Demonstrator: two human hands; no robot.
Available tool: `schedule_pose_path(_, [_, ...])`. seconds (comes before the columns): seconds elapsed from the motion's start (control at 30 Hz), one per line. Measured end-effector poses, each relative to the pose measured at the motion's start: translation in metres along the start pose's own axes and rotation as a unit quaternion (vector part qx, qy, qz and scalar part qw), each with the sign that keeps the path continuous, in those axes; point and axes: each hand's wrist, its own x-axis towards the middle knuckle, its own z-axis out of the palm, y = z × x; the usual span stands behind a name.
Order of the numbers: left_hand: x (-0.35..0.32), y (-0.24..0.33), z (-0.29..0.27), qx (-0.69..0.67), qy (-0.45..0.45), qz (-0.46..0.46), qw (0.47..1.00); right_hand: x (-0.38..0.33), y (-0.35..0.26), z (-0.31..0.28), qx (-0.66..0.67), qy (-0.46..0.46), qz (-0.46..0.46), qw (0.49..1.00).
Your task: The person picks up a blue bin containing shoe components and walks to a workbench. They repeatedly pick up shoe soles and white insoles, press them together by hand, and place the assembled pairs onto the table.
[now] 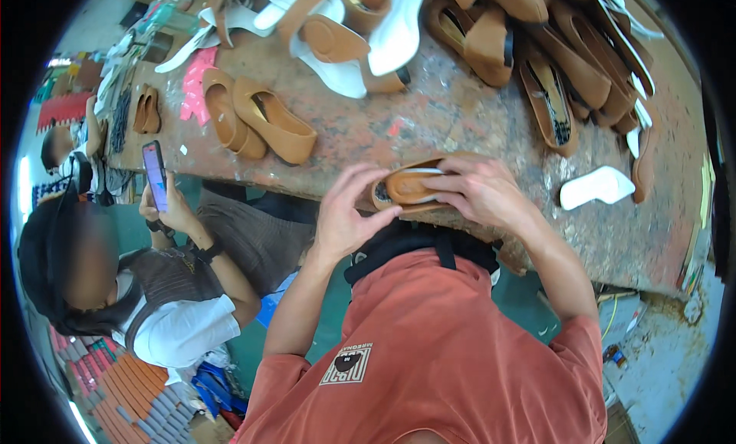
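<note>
Head view — tan shoe (410, 188) pinched between left hand (343, 218) and right hand (471, 189).

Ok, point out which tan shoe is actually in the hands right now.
The tan shoe at the near bench edge, pinched between the left hand and right hand. The other tan shoes lie untouched, like the pair further back.

Hands at the shoe: we count two, the left hand (343, 218) and the right hand (475, 189).
Shoes held: one tan shoe (408, 188).
Tan flats apart at left: we see two (261, 123), plus a smaller pair (146, 110).
Loose white insoles near right: one (596, 187).
Phones: one (154, 174).
Piled shoes behind: too tangled for us to count.
</note>
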Motion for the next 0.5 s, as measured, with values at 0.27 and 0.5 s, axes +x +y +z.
schedule_pose_path(0.27, [0.004,0.021,-0.002,0.019,-0.022,-0.089,0.996,0.023,0.004,0.024,-0.014,-0.065,-0.032,0.997])
schedule_pose_path(0.5, [0.003,0.023,0.001,0.036,-0.025,-0.107,0.993,0.022,0.004,0.039,-0.059,-0.022,-0.047,0.997])
